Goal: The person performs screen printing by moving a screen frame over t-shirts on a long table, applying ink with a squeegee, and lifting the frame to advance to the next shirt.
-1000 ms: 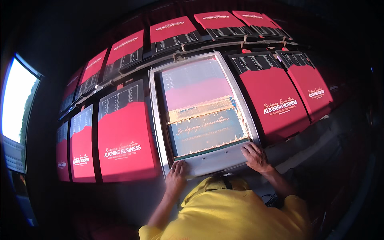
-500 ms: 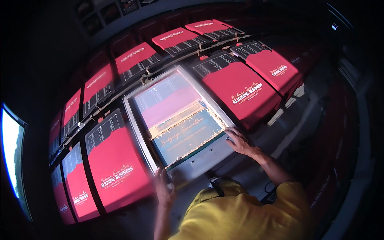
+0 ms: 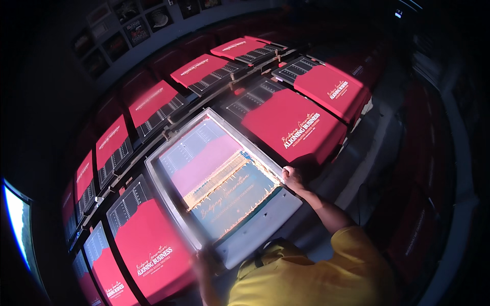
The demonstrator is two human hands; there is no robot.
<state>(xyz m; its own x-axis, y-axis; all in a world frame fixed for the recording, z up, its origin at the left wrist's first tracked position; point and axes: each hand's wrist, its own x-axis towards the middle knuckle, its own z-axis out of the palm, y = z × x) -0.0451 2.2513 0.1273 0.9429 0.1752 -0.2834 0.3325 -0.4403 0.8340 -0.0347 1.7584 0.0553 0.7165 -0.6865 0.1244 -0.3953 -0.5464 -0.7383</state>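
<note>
A silk-screen printing frame (image 3: 172,205) lies over a pallet in the middle of the near row. Its mesh (image 3: 224,206) has a pale violet part, a tan taped band and a teal stencil part with lettering. My right hand (image 3: 292,177) is closed round the frame's right rail near its near end. Down at the near left corner, my left hand (image 3: 205,262) touches or almost touches the frame; blur and shadow smear its fingers. Under the near end of the screen, a grey pallet end (image 3: 265,224) sticks out toward me.
Red-and-black printed fabric pieces lie on pallets either side: one at left (image 3: 153,239), one at right (image 3: 301,125). A far row of similar pieces (image 3: 155,102) runs behind a rail. Framed pictures (image 3: 137,30) hang on the wall. A bright opening (image 3: 20,219) is at far left.
My right hand's fingers, spread on the rail before, have curled closed round it. My left hand stays by the near left corner. The whole view has shifted, showing more wall.
</note>
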